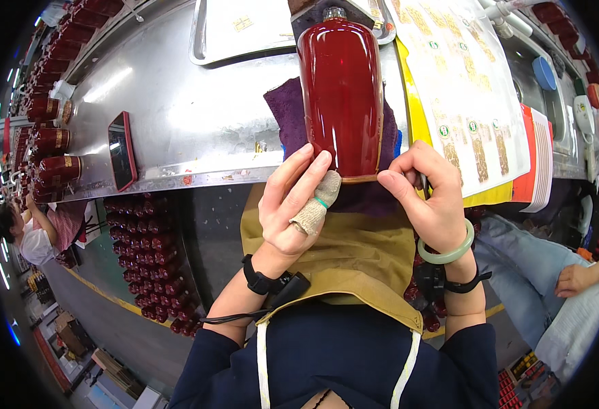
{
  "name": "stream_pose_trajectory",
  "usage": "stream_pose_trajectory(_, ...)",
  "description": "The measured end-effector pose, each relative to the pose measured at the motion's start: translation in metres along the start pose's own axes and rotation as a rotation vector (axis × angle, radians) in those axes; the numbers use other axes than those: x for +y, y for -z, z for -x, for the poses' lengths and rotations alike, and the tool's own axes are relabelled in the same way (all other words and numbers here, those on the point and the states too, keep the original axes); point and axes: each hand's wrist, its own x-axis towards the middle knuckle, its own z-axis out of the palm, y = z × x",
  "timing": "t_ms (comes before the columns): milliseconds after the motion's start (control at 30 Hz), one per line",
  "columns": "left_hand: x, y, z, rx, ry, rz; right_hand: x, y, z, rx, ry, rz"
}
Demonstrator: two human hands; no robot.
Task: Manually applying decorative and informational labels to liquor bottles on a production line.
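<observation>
While glossy dark-red tapered bottle (344,102) lies on purple cloth (286,109) on steel bench (197,116), left hand (282,215) loose at lower end; right hand (441,198) curled, contents unclear. Likely lower-edge work; next needs bottle steady.

A glossy, deep-red bottle (342,102) is laid down lengthwise at the near edge of the bench (211,116), over a purple cloth (286,112). Its short, clear-looking neck is pointed away from the person, and its base is turned toward them. Pale streaks of light are reflected along the smooth body, and the base is edged by a thin golden line.
</observation>
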Motion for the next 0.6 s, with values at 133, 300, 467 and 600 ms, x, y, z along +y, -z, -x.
stream_pose_trajectory(133, 0.001, 0.002, 0.002, -0.033, -0.033, -0.021, 0.001, -0.003, 0.0, 0.008, 0.003, 0.018)
stream_pose_trajectory(300, 0.004, 0.0, -0.008, -0.101, -0.085, -0.055, 0.003, -0.004, -0.001, 0.021, 0.003, 0.011)
stream_pose_trajectory(467, -0.004, -0.007, -0.004, 0.087, -0.007, 0.001, 0.001, -0.006, -0.001, 0.021, 0.017, -0.01)
stream_pose_trajectory(600, 0.001, -0.005, -0.003, 0.079, 0.054, 0.008, 0.0, -0.009, -0.001, 0.024, 0.035, -0.045)
